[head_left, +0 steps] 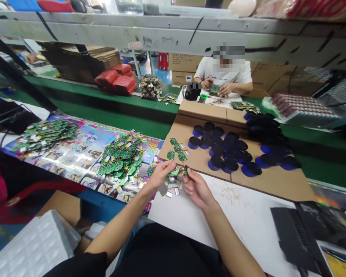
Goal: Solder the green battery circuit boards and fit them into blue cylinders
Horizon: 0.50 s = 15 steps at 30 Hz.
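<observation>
Left hand [160, 177]: grip pinched on round green circuit board [173, 171] | Right hand [197, 188]: grip pinched on narrow green circuit strip [186, 171]

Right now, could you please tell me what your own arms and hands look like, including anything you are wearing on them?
The left hand and right hand are bare, with no gloves, and no watch or band shows. The left forearm runs bare into a black short sleeve. The right forearm is bare to the picture's edge, its sleeve out of view.
</observation>
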### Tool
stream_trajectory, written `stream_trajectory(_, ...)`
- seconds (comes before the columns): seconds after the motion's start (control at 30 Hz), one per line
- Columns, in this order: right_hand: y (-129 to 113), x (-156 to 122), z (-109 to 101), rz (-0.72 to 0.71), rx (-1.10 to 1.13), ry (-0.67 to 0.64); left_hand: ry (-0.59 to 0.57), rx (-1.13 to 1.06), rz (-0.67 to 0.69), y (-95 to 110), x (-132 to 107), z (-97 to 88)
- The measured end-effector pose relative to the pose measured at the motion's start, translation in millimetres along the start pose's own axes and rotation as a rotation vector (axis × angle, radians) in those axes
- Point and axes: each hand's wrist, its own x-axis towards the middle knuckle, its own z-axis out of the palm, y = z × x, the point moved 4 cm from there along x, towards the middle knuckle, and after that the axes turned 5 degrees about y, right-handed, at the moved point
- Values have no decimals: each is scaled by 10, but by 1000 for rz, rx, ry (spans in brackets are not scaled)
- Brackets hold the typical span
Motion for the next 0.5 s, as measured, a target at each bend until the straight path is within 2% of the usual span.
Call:
stream_trajectory(0.07,-5,8,-61,-49,-142,5,20,63,9,7,23,-83)
stream_trajectory(0.1,-25,21,-101,-101,-288,17,27,162,52,40,46,-135)
stream_trajectory(0.2,-184,45,-181,-286,-878,100,21,576,270,207,184,-299)
stream_trajectory(0.27,-371,-17,-140,-350,-1143,140,-4,753,395,315,346,-396)
stream_trajectory(0.3,-486,-95,-88,-370,-1186,137,-17,797,434,356,452,-436)
stream_trajectory(0.37,-749,-380,54,-478,-1086,103,-37,861,468,405,707,-487)
stream_trajectory(0.43,-965,-816,160,-610,-914,2,-75,958,467,401,991,-479)
stream_trajectory(0.5,-1069,-1314,136,-710,-793,-78,-163,1056,452,347,1257,-415)
